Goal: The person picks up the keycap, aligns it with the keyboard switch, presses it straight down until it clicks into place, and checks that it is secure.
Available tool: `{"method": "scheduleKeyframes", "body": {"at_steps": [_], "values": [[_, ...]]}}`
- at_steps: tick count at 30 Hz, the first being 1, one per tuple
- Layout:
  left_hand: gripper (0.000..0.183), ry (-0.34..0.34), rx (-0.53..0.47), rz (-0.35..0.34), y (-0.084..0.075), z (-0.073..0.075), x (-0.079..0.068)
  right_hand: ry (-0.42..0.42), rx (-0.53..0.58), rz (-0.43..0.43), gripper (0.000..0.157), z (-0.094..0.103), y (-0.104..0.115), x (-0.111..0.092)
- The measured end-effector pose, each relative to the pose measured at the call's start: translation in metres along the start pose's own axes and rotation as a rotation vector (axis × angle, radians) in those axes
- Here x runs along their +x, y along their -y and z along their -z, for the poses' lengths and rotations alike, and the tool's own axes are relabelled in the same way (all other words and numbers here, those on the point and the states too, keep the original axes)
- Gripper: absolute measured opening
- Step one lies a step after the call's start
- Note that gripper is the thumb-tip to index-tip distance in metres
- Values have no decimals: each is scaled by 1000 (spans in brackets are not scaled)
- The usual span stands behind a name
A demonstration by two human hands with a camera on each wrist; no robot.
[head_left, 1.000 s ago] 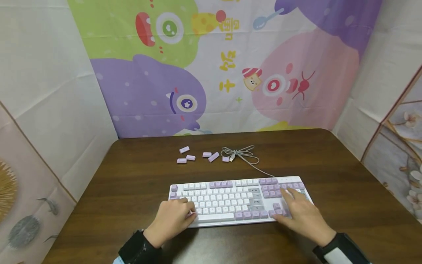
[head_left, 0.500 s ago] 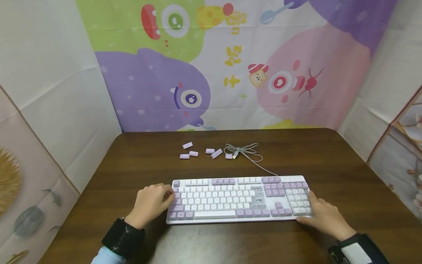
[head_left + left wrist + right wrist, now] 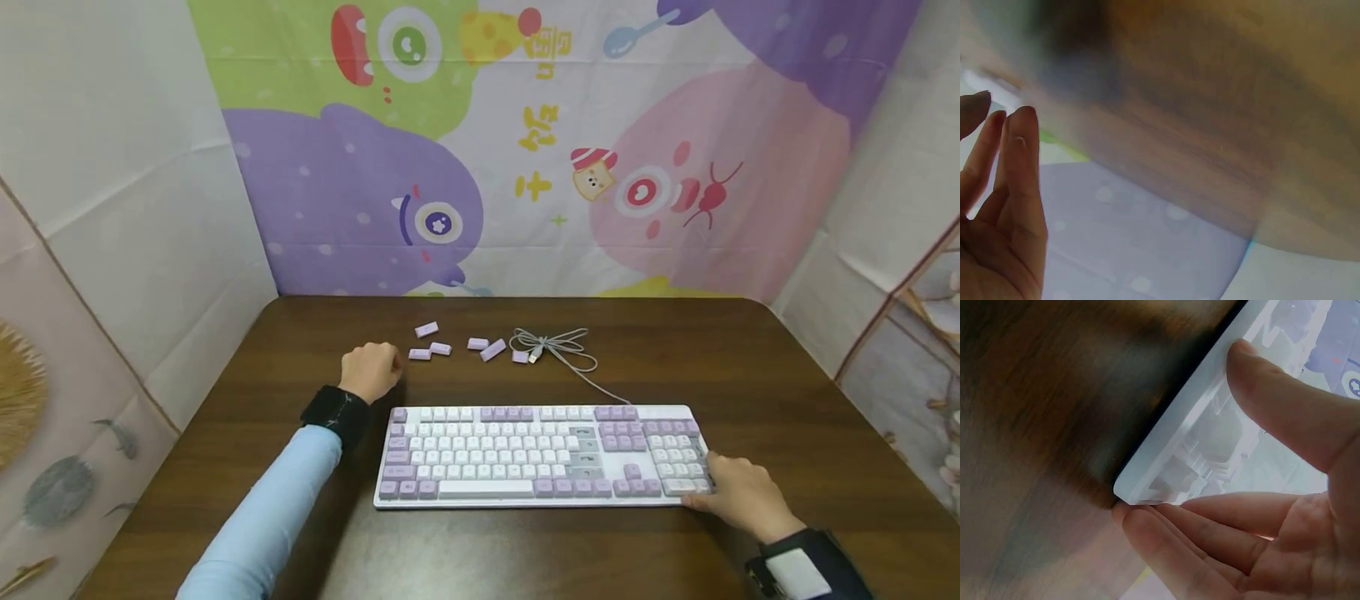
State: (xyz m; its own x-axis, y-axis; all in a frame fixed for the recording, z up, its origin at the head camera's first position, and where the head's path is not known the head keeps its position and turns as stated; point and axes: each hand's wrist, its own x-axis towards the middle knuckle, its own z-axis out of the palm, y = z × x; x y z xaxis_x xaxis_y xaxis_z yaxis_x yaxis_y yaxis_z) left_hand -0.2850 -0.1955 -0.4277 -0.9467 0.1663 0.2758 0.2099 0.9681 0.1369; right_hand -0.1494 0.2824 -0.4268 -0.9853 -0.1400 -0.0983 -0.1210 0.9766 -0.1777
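Note:
A white and lilac keyboard (image 3: 495,458) lies on the brown table. Several wide grey gaps with no keycaps show right of its white letter keys. My left hand (image 3: 372,372) is over the table beyond the keyboard's left end, just left of loose lilac keycaps (image 3: 420,354). Its fingers (image 3: 1022,156) look fairly straight in the left wrist view, with nothing between them and the thumb. At the keyboard's right front corner my right hand (image 3: 746,496) grips the frame. In the right wrist view the thumb (image 3: 1272,394) lies over the front edge and the fingers (image 3: 1172,550) bear against the end.
More lilac keycaps (image 3: 493,350) lie loose near the back of the table (image 3: 480,546). A bundled grey cable (image 3: 551,342) with its plug sits beside them and runs to the keyboard's back edge. Behind the table hangs a cartoon-printed cloth (image 3: 525,242).
My left hand has left the keyboard's left end and moved forward toward the loose keycaps. My right hand went from above the right-hand keys to the right end and stays there.

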Motion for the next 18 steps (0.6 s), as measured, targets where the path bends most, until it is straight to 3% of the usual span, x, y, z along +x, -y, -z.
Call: {"method": "scheduleKeyframes", "body": {"at_steps": [5,12,18], "values": [[6,-15,36,5,7,-14,30,-16,28,-14,45,1,1,-1],[10,-83,133,-22,3,-25,57,-62,14,13,47,-4,-1,-3],[10,-60,154,-80,-1,-25,70,-56,14,-1,51,-3,-1,-1]]}}
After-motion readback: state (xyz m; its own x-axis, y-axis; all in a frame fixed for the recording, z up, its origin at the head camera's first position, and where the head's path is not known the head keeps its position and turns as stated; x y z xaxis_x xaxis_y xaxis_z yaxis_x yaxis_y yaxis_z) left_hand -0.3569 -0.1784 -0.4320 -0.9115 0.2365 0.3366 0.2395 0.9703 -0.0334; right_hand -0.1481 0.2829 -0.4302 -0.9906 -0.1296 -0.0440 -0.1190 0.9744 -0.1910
